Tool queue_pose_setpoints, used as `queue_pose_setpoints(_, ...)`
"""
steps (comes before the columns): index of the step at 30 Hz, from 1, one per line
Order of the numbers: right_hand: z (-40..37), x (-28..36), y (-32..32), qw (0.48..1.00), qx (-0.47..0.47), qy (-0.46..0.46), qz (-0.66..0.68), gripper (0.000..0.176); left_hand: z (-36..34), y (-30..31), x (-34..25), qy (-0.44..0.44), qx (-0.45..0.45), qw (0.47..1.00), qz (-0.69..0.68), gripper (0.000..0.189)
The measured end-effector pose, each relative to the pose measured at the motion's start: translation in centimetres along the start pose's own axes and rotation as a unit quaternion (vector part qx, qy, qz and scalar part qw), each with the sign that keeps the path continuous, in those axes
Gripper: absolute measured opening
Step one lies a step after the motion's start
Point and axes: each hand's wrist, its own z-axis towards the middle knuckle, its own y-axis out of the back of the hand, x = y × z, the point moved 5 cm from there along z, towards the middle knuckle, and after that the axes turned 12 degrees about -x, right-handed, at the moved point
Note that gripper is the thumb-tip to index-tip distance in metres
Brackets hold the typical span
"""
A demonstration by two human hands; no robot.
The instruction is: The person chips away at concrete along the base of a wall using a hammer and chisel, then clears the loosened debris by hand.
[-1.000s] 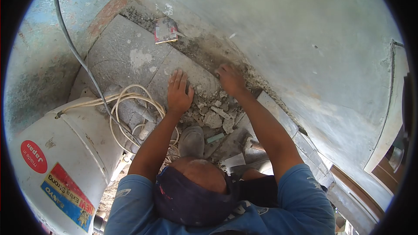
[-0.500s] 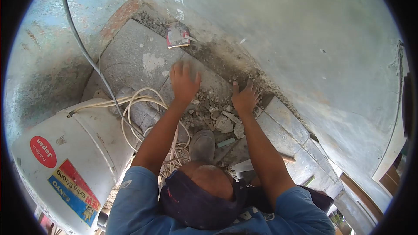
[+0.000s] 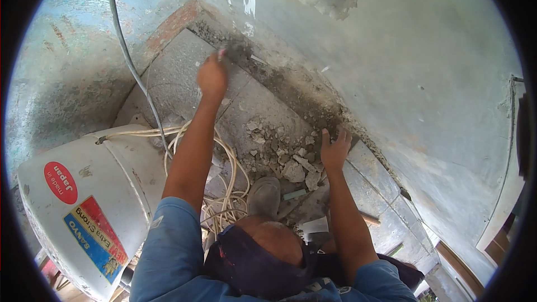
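My left hand point(image 3: 213, 75) reaches to the far end of the grey concrete slab point(image 3: 179, 61), by the foot of the wall. Its fingers are closed on a small flat red-edged packet point(image 3: 222, 52), of which only a blurred edge shows. My right hand point(image 3: 335, 150) is open, fingers spread, over the dirt-filled groove point(image 3: 296, 92) along the wall. Between my arms lies a heap of broken concrete rubble point(image 3: 292, 171), close to my shoe point(image 3: 263, 197).
A white tank point(image 3: 84, 201) with stickers stands at the left, with coiled cream cable point(image 3: 238, 187) beside it. A grey cable point(image 3: 124, 50) hangs in front. Plastered wall point(image 3: 425, 78) rises at the right, above grey tiles point(image 3: 372, 173). A green strip point(image 3: 295, 194) lies by the rubble.
My left hand has moved forward and left and taken hold of the packet that lay by the wall. My right hand has shifted slightly right and nearer me in view, still open.
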Motion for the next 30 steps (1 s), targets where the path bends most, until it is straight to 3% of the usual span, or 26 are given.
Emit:
queue_pose_setpoints(2, 0.1, -0.9, -0.9, 0.998, 0.012, -0.041, -0.053, 0.057, 0.1, 1.9, 4.6, 0.097, -0.058, 0.993, -0.017, 0.041)
queue_pose_setpoints(3, 0.2, -0.1, -1.3, 0.998, 0.012, -0.041, -0.052, 0.057, -0.3, 2.0, 5.7, 0.097, -0.059, 0.993, -0.017, 0.041)
queue_pose_setpoints(5, -0.1, 1.3, -2.3, 0.985, 0.047, -0.110, -0.122, 0.061, -1.7, 4.0, 6.9, 0.068, -0.271, 0.924, 0.261, 0.048)
queue_pose_setpoints(6, -0.2, 1.6, -2.9, 0.986, 0.047, -0.108, -0.121, 0.061, -2.1, 4.5, 6.5, 0.070, -0.273, 0.923, 0.262, 0.048)
queue_pose_setpoints(8, -0.5, 2.0, -4.6, 0.983, 0.057, -0.052, -0.167, 0.062, -2.7, 4.0, 3.9, 0.000, -0.183, 0.978, 0.098, 0.053)
queue_pose_setpoints(10, 0.1, 2.7, -3.5, 0.985, 0.082, -0.048, -0.141, 0.060, -2.2, 2.3, 1.5, -0.073, -0.086, 0.993, -0.043, 0.055)
queue_pose_setpoints(12, 0.5, 2.0, -2.7, 0.986, 0.108, -0.042, -0.119, 0.058, -1.0, 0.2, -1.2, -0.141, -0.008, 0.982, -0.128, 0.050)
queue_pose_setpoints(13, 0.7, 1.4, -2.6, 0.992, 0.099, 0.000, -0.079, 0.056, -0.3, -1.0, -1.7, -0.137, -0.012, 0.982, -0.130, 0.050)
queue_pose_setpoints(15, 0.3, 0.6, -2.0, 0.994, 0.087, 0.045, -0.040, 0.054, -0.1, -3.0, -3.9, -0.281, -0.019, 0.949, -0.141, 0.044)
queue_pose_setpoints(18, -0.7, 0.4, -0.9, 0.995, 0.065, 0.069, -0.019, 0.050, 0.5, -5.0, -4.0, -0.306, 0.053, 0.945, -0.104, 0.046)
queue_pose_setpoints(21, -1.7, 0.2, -0.4, 0.997, 0.065, 0.051, 0.006, 0.048, 0.8, -5.5, -3.8, -0.311, 0.043, 0.939, -0.141, 0.042)
queue_pose_setpoints(24, -2.4, 0.5, -0.1, 0.994, 0.049, 0.094, 0.015, 0.047, 0.2, -5.3, -3.9, -0.316, 0.012, 0.937, -0.146, 0.035)
queue_pose_setpoints(30, -2.0, 1.1, 0.5, 0.992, 0.043, 0.114, 0.020, 0.045, 0.6, -5.6, -4.2, -0.355, 0.034, 0.925, -0.129, 0.032)
